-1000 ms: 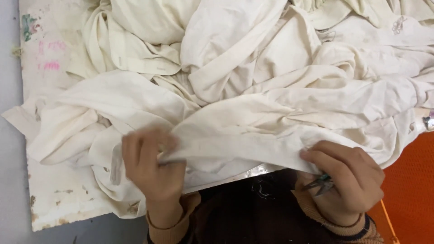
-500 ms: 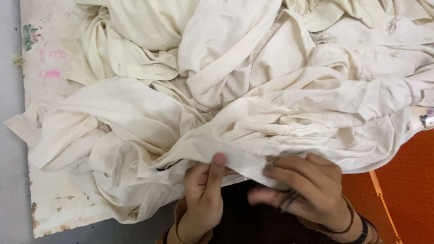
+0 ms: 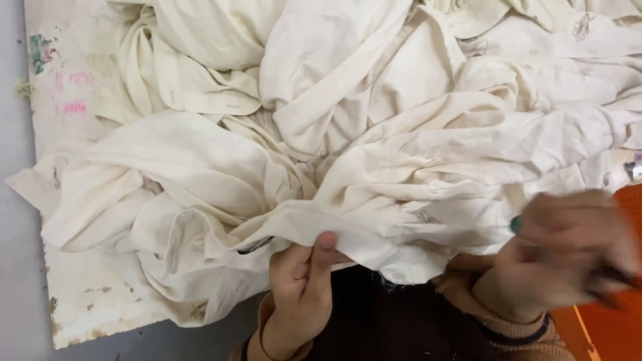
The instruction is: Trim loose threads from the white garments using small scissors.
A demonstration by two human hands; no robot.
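Observation:
A big heap of crumpled cream cloth (image 3: pixel 374 154) covers a worn white board (image 3: pixel 67 134). My left hand (image 3: pixel 301 281) pinches the cloth's near edge between thumb and fingers, just over the board's front edge. My right hand (image 3: pixel 568 257) is blurred with motion at the lower right, lifted clear of the cloth's hem. Its fingers are closed around a small dark tool (image 3: pixel 605 275); a green bit shows at its fingertips. The tool's shape is too blurred to make out.
Pink and green paint marks stain the board's far left corner (image 3: pixel 50 73). A grey floor (image 3: pixel 13 267) runs along the left side. An orange surface (image 3: pixel 602 327) lies at the lower right. A small shiny object (image 3: pixel 632 167) sits at the right edge.
My left hand slid right along the cloth's edge and now pinches it near the middle. My right hand let go of the hem and swung up and to the right with the small tool.

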